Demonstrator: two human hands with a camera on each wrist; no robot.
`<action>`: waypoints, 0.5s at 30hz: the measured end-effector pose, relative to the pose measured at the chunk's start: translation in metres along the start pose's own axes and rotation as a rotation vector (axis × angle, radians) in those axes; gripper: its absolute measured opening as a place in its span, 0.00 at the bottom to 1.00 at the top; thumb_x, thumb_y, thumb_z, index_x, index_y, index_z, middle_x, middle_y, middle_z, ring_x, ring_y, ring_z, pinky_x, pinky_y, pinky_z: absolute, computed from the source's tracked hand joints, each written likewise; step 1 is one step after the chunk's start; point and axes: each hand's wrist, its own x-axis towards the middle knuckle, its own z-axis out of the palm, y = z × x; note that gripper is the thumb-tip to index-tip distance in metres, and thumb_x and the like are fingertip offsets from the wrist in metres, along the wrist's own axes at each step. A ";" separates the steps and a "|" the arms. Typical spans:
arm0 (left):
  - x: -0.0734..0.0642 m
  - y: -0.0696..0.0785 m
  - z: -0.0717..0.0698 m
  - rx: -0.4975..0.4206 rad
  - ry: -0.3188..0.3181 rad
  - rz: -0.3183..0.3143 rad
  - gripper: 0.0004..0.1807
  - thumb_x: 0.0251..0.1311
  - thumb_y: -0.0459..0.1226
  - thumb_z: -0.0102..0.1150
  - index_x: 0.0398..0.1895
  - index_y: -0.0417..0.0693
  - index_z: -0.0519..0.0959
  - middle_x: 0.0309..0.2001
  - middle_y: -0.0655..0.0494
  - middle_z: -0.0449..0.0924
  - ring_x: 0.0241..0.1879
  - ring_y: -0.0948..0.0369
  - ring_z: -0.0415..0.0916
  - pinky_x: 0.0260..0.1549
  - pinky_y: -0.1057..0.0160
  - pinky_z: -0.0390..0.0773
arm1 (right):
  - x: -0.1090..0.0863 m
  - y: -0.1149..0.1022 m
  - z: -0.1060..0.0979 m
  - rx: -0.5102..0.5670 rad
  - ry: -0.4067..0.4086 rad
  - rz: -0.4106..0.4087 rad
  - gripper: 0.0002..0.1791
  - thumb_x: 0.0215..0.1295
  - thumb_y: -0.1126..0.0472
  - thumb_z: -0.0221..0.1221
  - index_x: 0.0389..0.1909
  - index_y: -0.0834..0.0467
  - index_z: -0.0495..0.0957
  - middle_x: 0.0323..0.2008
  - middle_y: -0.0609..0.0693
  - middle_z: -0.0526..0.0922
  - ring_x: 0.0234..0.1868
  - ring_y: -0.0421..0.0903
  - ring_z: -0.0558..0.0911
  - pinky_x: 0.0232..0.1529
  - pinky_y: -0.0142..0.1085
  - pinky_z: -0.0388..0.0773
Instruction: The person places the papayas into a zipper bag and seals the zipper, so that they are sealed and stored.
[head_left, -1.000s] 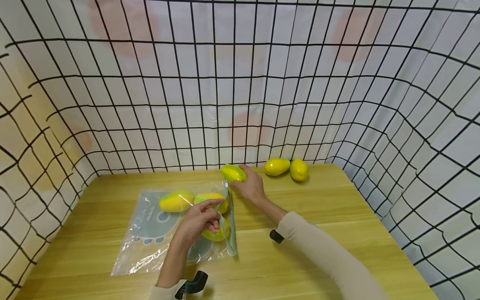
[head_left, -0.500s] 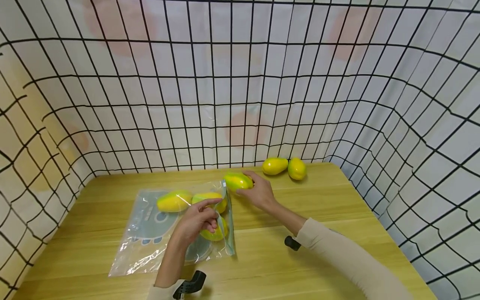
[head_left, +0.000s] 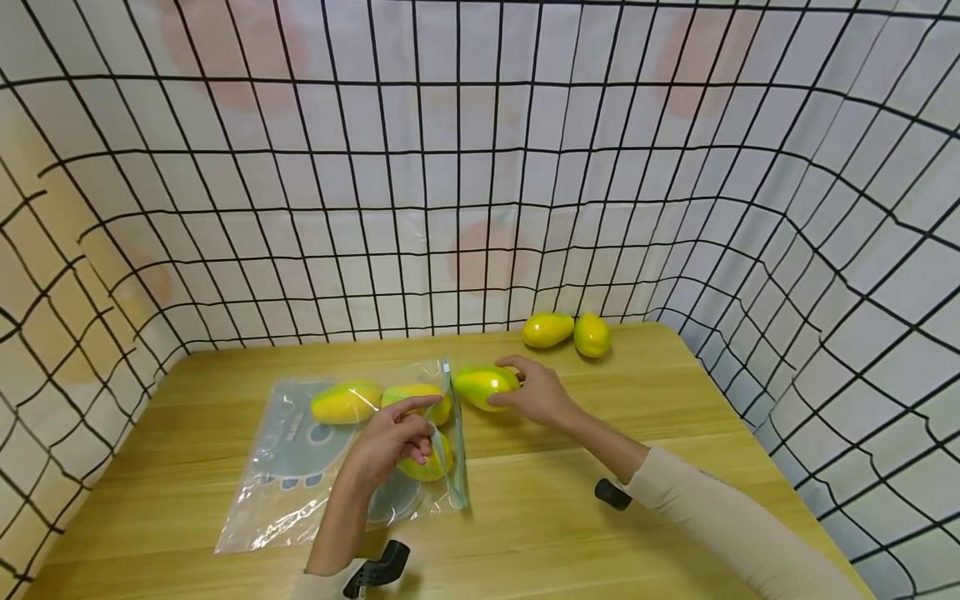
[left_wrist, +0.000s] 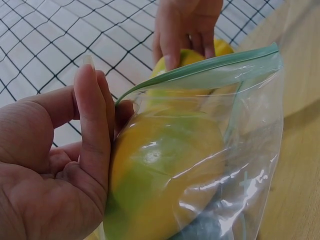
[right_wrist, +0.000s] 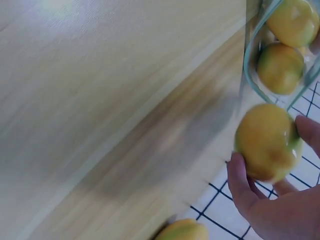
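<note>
A clear zip bag with a blue-grey print and a green zip strip lies on the table, its mouth facing right. Inside are several yellow-green mangoes, among them a left one and a front one. My left hand holds the bag's upper lip at the mouth, index finger stretched out; in the left wrist view its fingers stand against the lip. My right hand grips another mango between thumb and fingers, just outside the mouth. The right wrist view shows this held mango facing the opening.
Two more mangoes, one lying and one beside it, rest at the table's back right. A black wire grid with white cloth behind it encloses the back and sides of the wooden table.
My right hand has brought its mango from the back of the table forward and slightly right, level with the bag's mouth. The left hand keeps its place on the bag.
</note>
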 end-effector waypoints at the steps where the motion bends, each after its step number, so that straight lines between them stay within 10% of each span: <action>1: 0.000 0.000 0.000 0.001 -0.001 0.000 0.30 0.65 0.27 0.52 0.72 0.35 0.67 0.21 0.58 0.78 0.18 0.67 0.76 0.21 0.71 0.81 | -0.001 0.000 -0.002 -0.011 -0.014 0.000 0.36 0.55 0.50 0.73 0.67 0.51 0.76 0.65 0.56 0.78 0.65 0.61 0.76 0.61 0.56 0.77; 15: 0.000 0.001 0.001 0.003 -0.003 0.000 0.30 0.65 0.27 0.52 0.73 0.35 0.66 0.21 0.57 0.78 0.19 0.66 0.77 0.21 0.71 0.81 | -0.011 0.003 -0.030 -0.029 -0.289 0.004 0.34 0.55 0.48 0.73 0.64 0.50 0.78 0.66 0.54 0.77 0.64 0.61 0.77 0.56 0.52 0.80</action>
